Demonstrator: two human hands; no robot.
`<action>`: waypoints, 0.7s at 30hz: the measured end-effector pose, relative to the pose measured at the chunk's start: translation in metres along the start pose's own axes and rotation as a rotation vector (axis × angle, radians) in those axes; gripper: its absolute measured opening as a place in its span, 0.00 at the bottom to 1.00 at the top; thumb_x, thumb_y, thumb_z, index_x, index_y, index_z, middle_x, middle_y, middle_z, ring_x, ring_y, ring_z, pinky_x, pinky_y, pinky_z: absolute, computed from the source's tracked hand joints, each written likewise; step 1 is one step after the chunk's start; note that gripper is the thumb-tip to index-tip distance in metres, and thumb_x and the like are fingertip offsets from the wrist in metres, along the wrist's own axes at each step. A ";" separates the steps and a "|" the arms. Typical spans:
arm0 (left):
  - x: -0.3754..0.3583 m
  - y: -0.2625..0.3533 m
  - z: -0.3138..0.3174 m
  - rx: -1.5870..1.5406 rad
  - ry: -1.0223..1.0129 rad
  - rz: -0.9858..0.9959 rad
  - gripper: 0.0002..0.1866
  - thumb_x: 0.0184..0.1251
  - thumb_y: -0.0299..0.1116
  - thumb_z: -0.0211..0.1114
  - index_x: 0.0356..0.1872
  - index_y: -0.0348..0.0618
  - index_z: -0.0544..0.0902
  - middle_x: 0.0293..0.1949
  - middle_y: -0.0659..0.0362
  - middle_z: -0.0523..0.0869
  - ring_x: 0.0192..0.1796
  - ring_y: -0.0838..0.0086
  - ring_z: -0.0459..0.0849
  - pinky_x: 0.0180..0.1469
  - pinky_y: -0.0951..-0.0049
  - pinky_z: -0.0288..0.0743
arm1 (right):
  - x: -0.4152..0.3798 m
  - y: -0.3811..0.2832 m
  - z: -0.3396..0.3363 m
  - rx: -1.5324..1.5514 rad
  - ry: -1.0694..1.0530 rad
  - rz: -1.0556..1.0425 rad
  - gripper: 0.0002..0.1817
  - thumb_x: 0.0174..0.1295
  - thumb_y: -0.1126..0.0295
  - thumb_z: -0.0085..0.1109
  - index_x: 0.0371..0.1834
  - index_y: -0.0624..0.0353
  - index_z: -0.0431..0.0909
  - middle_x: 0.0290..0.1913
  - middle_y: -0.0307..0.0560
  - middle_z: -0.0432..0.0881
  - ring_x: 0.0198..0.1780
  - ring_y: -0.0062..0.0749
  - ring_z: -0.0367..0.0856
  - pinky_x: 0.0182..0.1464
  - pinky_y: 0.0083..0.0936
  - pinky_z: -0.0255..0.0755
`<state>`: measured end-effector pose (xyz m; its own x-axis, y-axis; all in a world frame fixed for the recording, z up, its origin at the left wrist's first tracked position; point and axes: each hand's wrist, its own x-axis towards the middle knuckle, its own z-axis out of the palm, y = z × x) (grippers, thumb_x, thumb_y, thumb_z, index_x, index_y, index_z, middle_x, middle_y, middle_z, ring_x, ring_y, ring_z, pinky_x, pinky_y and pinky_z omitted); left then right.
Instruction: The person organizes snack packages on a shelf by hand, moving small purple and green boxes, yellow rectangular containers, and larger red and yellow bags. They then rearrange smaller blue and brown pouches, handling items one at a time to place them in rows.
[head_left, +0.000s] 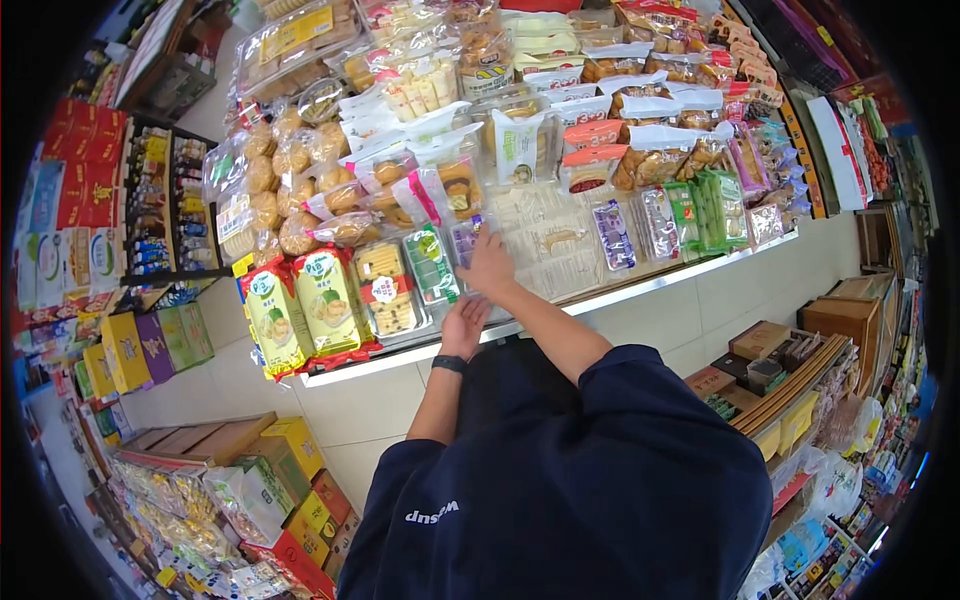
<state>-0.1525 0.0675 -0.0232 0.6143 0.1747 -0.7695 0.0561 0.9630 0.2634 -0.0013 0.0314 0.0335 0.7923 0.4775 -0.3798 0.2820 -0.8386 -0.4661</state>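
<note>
A purple-labelled pack (466, 240) stands at the front of the display table, with my right hand (488, 265) on its right side, fingers closed round its edge. Below it, at the table's metal front edge, is my left hand (466, 325), palm turned up and fingers loosely extended, near the pack's lower end. Left of the purple pack is a green-labelled pack (431, 264), then a clear tray of pastries (384, 290). Another purple pack (613, 235) lies farther right. Paper-like sheets (545, 240) cover the tabletop between the two purple packs.
Bagged breads (290, 190) and snack packs fill the table behind. Yellow-green packages (335, 300) stand at its front left corner. Behind me are stacked boxes (300, 440) on the left and a wooden shelf (800, 390) on the right. A bottle rack (150, 200) is at far left.
</note>
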 end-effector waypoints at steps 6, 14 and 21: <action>0.001 -0.001 0.001 -0.008 -0.001 0.009 0.18 0.81 0.36 0.52 0.60 0.30 0.71 0.61 0.43 0.77 0.66 0.54 0.77 0.73 0.55 0.70 | 0.000 0.025 -0.010 0.065 0.063 -0.147 0.54 0.53 0.51 0.73 0.76 0.67 0.54 0.64 0.64 0.69 0.63 0.60 0.73 0.61 0.47 0.74; 0.003 -0.002 -0.004 -0.033 0.014 0.001 0.19 0.80 0.35 0.55 0.61 0.30 0.70 0.63 0.44 0.76 0.67 0.54 0.76 0.71 0.56 0.72 | 0.017 0.181 -0.085 -0.243 0.489 0.134 0.46 0.47 0.55 0.76 0.67 0.66 0.66 0.59 0.63 0.75 0.61 0.59 0.73 0.61 0.47 0.71; 0.003 0.000 -0.003 -0.037 0.008 0.007 0.19 0.79 0.35 0.55 0.61 0.30 0.70 0.63 0.44 0.75 0.67 0.53 0.76 0.71 0.57 0.72 | 0.013 0.240 -0.115 -0.246 0.230 0.378 0.55 0.44 0.53 0.78 0.74 0.61 0.56 0.61 0.66 0.74 0.64 0.62 0.74 0.62 0.47 0.74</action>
<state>-0.1529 0.0686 -0.0272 0.6079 0.1826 -0.7727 0.0228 0.9688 0.2469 0.1385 -0.1937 0.0087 0.9546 0.0812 -0.2865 0.0493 -0.9919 -0.1170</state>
